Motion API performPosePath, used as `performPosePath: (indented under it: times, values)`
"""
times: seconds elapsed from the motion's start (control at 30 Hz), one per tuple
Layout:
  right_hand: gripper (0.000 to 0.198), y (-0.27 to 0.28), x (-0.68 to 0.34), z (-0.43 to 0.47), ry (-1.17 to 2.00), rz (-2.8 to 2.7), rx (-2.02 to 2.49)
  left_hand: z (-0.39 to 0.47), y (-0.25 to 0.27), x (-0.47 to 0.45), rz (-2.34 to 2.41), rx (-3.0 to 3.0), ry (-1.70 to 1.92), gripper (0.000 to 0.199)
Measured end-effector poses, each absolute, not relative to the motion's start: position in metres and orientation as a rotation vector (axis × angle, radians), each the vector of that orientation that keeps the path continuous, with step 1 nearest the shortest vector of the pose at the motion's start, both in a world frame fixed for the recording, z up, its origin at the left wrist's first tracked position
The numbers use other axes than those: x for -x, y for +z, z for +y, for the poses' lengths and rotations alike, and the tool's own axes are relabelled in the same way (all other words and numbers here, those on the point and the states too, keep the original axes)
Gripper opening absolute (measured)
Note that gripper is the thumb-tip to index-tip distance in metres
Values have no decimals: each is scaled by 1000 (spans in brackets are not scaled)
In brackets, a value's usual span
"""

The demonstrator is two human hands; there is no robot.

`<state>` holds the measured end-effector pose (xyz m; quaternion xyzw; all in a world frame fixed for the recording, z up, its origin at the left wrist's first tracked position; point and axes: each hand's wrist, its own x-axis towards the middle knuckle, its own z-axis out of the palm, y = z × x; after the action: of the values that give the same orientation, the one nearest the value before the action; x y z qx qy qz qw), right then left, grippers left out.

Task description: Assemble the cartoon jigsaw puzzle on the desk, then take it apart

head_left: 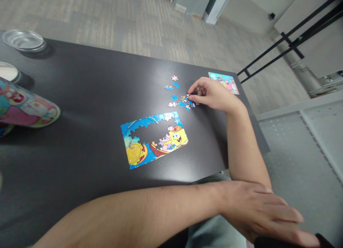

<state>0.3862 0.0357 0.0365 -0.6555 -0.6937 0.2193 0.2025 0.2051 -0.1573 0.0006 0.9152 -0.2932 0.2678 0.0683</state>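
Observation:
My right hand [213, 92] reaches over the loose jigsaw pieces [182, 104], thumb and forefinger pinched together on a small puzzle piece [188, 95]. Its other fingers are curled and partly hidden. Below and to the left lies a partly assembled cartoon jigsaw puzzle [136, 153], with a yellow sponge character on its right, a burger at lower left and a gap in its middle. My left hand [265, 207] rests across my right forearm near the elbow, fingers extended and holding nothing visible. More single pieces [168, 88] lie further left and back.
A printed picture card [226, 83] lies at the table's far right corner. On the left are a cartoon-printed tin [26, 105], a round metal lid [24, 40] and another round container [8, 72]. A black metal rail [289, 37] stands beyond the dark table [88, 87].

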Motion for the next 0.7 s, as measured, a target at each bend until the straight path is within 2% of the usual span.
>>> performPosePath:
  times: [0.17, 0.37, 0.7]
  values:
    - [11, 39, -383, 35, 677, -1901, 1884, -157, 3, -205, -901, -2757, 751, 80]
    - [13, 45, -382, 35, 561, -1950, 1914, -156, 4, -205, -877, -2749, 783, 82]
    - [26, 46, -379, 32, 684, -1895, 1946, -163, -7, -207, -826, -2699, 879, 80]
